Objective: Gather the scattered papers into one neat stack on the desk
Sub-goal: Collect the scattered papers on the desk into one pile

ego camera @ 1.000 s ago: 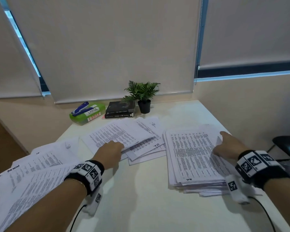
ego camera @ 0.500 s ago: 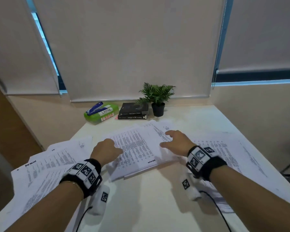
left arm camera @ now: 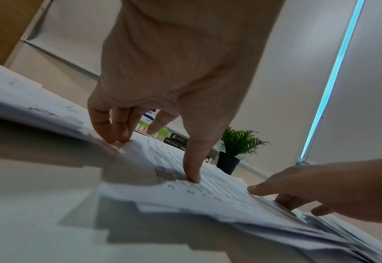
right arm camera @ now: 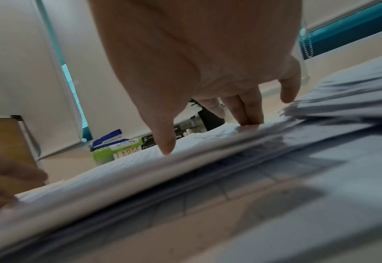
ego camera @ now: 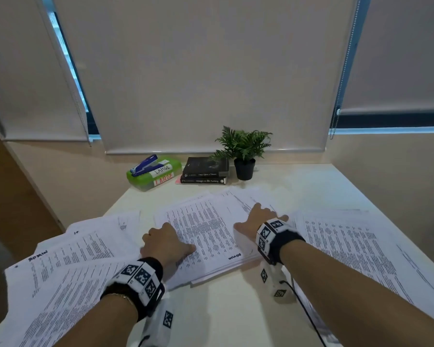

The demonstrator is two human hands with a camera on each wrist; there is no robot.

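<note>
Printed papers lie in three spreads on the white desk point(ego camera: 236, 311). The middle pile point(ego camera: 206, 234) is fanned and uneven. My left hand point(ego camera: 167, 242) stands at its left edge, with the thumb point(left arm camera: 192, 174) pressing on the top sheet and the fingertips point(left arm camera: 113, 133) touching the edge. My right hand point(ego camera: 257, 220) lies on the pile's right part, its fingers point(right arm camera: 251, 115) and thumb point(right arm camera: 166, 146) touching the sheets. Neither hand pinches a sheet. A loose left spread point(ego camera: 73, 266) overhangs the desk edge. The thick right pile point(ego camera: 348, 246) lies beside my right forearm.
At the back stand a green box point(ego camera: 158, 177) with a blue stapler point(ego camera: 144, 165) on it, two dark books point(ego camera: 206, 171) and a small potted plant point(ego camera: 244, 151). Blinds cover the windows behind. Bare desk shows between my forearms.
My right hand left the right pile and came over to the middle pile. My left hand stayed at that pile's left edge. The camera view shifted left.
</note>
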